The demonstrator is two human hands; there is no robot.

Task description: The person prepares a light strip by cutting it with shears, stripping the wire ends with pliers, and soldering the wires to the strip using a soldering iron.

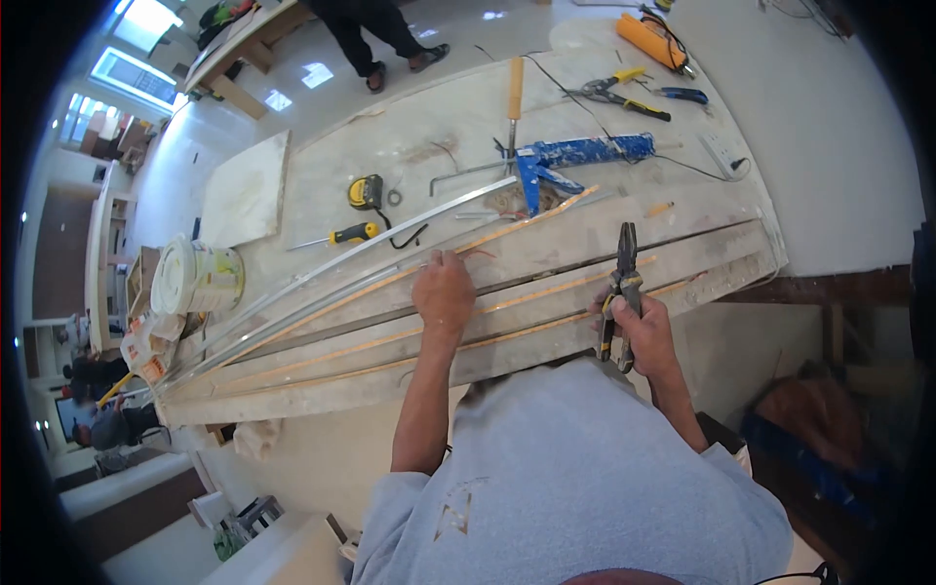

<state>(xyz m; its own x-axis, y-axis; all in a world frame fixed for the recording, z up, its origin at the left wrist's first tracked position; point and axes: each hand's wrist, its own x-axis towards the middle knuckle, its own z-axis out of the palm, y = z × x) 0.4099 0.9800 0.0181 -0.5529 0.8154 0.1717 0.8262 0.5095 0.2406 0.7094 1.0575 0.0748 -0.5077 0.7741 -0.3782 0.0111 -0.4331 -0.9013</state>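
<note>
In my right hand I hold a pair of pliers by the handles, jaws pointing away from me. My left hand rests at the long strips on the table, its fingers curled at an orange-edged strip; what the fingertips hold is hidden. Beside that strip lies a silver metal profile. More orange-lined strips run lengthwise across the near side of the table. A blue caulking gun lies beyond the strips.
Farther off lie a tape measure, a screwdriver, snips, a utility knife, an orange tool and a power strip. A white bucket stands left. A person stands behind the table.
</note>
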